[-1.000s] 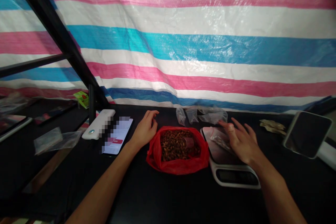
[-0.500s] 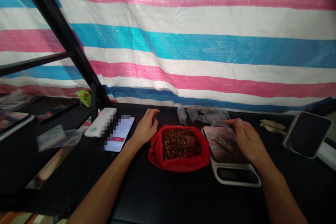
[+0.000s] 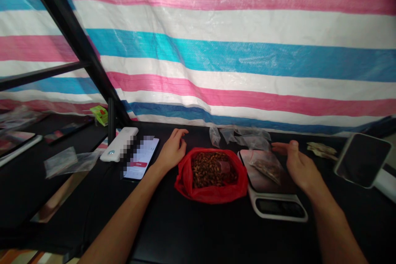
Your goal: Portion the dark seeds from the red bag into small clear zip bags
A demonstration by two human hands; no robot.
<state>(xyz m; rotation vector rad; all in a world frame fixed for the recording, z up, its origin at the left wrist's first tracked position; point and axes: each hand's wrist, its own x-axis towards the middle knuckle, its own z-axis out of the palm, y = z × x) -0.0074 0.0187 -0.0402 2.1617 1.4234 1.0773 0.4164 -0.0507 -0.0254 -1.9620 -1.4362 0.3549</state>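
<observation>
The right hand [image 3: 298, 165] is hovering open, fingers apart, over the edge of a digital kitchen scale [image 3: 272, 208], whose platform is carrying a small clear bag [image 3: 266, 167] of brown pieces. The left hand [image 3: 171, 148] is resting empty and slightly curled beside a red plastic bag [image 3: 185, 183] filled with brown pieces, while loose clear bags [image 3: 244, 137] are lying farther off, before a striped tarp [image 3: 235, 66].

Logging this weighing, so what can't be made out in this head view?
- Scale display: dark, no digits legible.
- Phone screen: pixelated by blurring.
- Small plastic bag: contents too small, behind glare on the film.
- Scoop: lower part buried in the brown pieces in the red bag.
</observation>
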